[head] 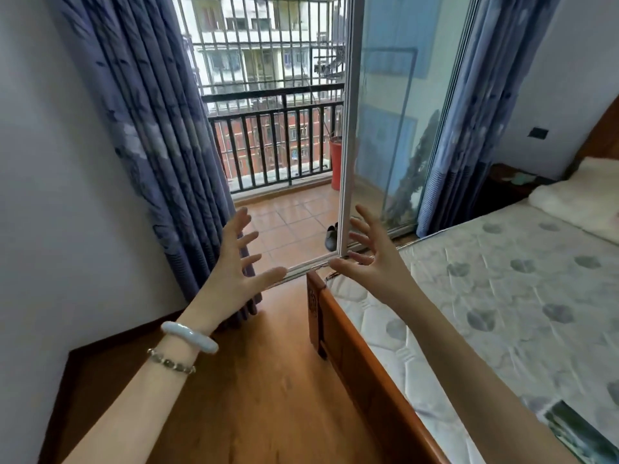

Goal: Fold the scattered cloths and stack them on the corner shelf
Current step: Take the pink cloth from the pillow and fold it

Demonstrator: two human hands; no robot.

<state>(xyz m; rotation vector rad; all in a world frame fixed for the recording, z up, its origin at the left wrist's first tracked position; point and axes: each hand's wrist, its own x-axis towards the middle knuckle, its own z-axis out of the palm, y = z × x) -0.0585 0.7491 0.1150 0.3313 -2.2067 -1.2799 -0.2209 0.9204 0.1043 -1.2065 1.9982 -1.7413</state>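
My left hand [239, 262] is raised in front of me with fingers spread and holds nothing; two bracelets sit on its wrist. My right hand [371, 259] is raised beside it, palm facing left, fingers spread, also holding nothing. Both hover above the wooden floor near the foot corner of the bed. A dark patterned cloth [582, 433] lies partly in view on the mattress at the bottom right. No corner shelf shows in the head view.
A bed with a bare quilted mattress [502, 296] and wooden frame [361, 360] fills the right. A white pillow [576, 202] lies at its head. Blue curtains [160, 145] flank an open sliding glass door [348, 162] onto a tiled balcony with railing, shoes [331, 236] and a red pot [336, 159].
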